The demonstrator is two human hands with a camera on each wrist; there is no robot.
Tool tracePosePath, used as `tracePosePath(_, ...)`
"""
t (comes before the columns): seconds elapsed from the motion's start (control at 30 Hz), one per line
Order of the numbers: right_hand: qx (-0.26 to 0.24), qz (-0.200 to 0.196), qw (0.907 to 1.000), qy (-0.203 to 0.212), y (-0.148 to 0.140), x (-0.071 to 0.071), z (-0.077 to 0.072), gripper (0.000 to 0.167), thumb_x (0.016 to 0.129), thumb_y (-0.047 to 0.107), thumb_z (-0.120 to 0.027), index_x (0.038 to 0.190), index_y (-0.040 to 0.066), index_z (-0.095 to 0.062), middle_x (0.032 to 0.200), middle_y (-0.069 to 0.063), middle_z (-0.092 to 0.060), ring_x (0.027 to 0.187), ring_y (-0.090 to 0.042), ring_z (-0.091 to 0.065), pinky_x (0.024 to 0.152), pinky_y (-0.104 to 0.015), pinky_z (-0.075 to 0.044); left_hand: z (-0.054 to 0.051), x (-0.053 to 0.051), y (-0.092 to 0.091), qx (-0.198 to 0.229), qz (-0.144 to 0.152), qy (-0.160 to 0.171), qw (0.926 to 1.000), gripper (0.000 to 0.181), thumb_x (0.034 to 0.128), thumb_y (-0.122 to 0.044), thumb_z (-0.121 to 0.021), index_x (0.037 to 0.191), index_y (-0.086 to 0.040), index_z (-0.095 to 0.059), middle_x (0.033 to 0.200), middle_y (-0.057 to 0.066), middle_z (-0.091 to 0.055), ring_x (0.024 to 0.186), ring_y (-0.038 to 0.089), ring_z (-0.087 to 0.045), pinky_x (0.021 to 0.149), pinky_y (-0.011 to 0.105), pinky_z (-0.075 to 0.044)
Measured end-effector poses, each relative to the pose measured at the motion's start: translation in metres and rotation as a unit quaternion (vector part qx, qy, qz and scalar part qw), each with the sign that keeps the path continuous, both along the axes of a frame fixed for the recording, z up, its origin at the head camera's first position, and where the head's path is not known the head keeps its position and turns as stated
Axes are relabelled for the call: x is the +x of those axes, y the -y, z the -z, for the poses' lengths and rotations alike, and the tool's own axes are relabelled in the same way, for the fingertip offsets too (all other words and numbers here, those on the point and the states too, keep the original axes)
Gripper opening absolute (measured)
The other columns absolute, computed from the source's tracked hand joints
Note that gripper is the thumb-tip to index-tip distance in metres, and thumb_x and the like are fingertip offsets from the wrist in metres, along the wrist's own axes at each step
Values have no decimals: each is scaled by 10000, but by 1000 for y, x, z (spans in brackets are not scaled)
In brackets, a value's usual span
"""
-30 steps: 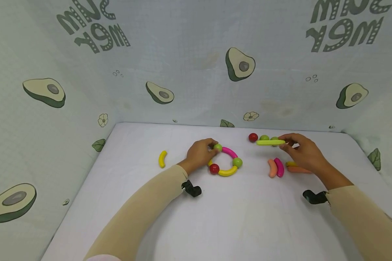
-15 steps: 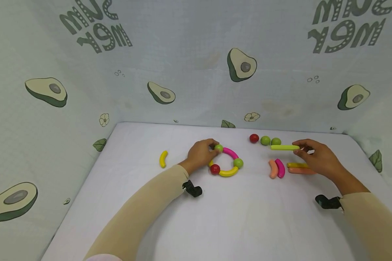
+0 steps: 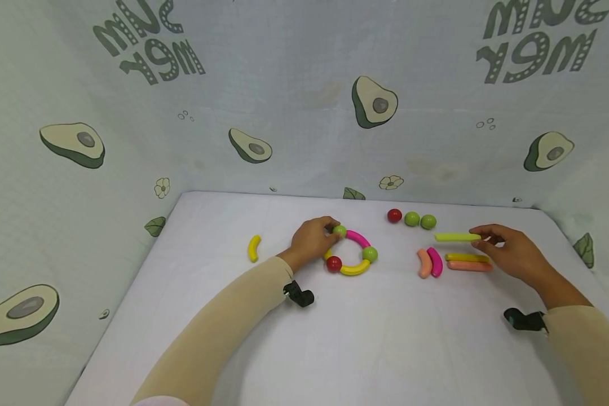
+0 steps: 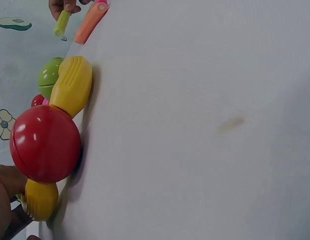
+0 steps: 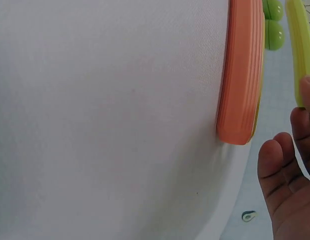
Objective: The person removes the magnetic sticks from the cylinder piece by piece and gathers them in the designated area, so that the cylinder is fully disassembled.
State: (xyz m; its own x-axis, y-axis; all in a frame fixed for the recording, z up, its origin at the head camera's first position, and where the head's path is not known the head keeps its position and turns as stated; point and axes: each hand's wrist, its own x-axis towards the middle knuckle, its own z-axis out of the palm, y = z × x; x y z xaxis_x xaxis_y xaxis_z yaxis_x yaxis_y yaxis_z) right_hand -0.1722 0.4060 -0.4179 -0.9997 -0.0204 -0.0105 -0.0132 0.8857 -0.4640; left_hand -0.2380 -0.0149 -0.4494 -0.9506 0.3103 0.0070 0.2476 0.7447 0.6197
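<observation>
My left hand [image 3: 313, 239] holds a green ball [image 3: 339, 230] at the upper left of a ring of balls and curved pieces; a red ball [image 3: 334, 264], a curved yellow piece [image 3: 354, 269], a magenta piece [image 3: 357, 238] and another green ball [image 3: 370, 254] complete its visible part. The hand covers part of the ring's left side. Between thumb and fingers, my right hand [image 3: 519, 255] pinches one end of a straight lime stick [image 3: 457, 237]. That stick hovers just behind a straight yellow stick [image 3: 468, 257] and an orange stick [image 3: 469, 266].
Behind the lime stick stand a loose red ball [image 3: 394, 215] and two green balls [image 3: 420, 220]. Curved orange [image 3: 424, 263] and magenta [image 3: 435, 262] pieces lie right of the ring. A curved yellow piece [image 3: 254, 248] rests to the left, on the white table [image 3: 365, 338].
The right hand has carried the lime stick right and toward the table's front, away from the loose balls, uncovering the straight yellow and orange sticks. The left hand has stayed at the ring.
</observation>
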Motion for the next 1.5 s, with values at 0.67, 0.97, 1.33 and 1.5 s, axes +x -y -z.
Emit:
tracePosePath(0.67, 202, -181, 9996, 98, -21, 6, 11, 402, 1047, 254, -609, 1314, -46, -586, 1088, -251, -608, 946, -376, -532, 606, -307, -470, 1, -1, 0, 45, 13, 17, 10000, 324, 985, -340, -713, 1279, -206, -700, 1115, -84, -694, 848, 84, -567, 740, 233, -467)
tracePosePath(0.97, 108, 4, 9989, 466, -21, 7, 8, 387, 1067, 248, -532, 1279, -70, -597, 1124, -278, -603, 952, -383, -542, 653, -330, -471, 2, -2, 0, 33, 26, -12, 10000, 328, 984, -345, -713, 1282, -209, -700, 1111, -89, -692, 845, 79, -565, 729, 227, -464)
tracePosePath(1.33, -121, 608, 9979, -208, 10, 5, 5, 381, 1065, 224, -516, 1321, -52, -577, 1162, -293, -560, 1005, -444, -511, 638, -344, -499, 6, -3, 1, -5, 8, -54, 10000, 359, 979, -375, -714, 1306, -230, -688, 1141, -87, -700, 940, 82, -580, 802, 237, -473)
tracePosePath(1.5, -284, 355, 9976, -525, 42, -1, -2, 383, 1065, 215, -529, 1333, -56, -571, 1214, -301, -575, 1079, -478, -493, 791, -540, -485, 6, -3, 3, 90, 38, 67, 9999, 466, 980, -380, -711, 1401, -207, -615, 1193, -54, -703, 1022, 126, -602, 874, 280, -496)
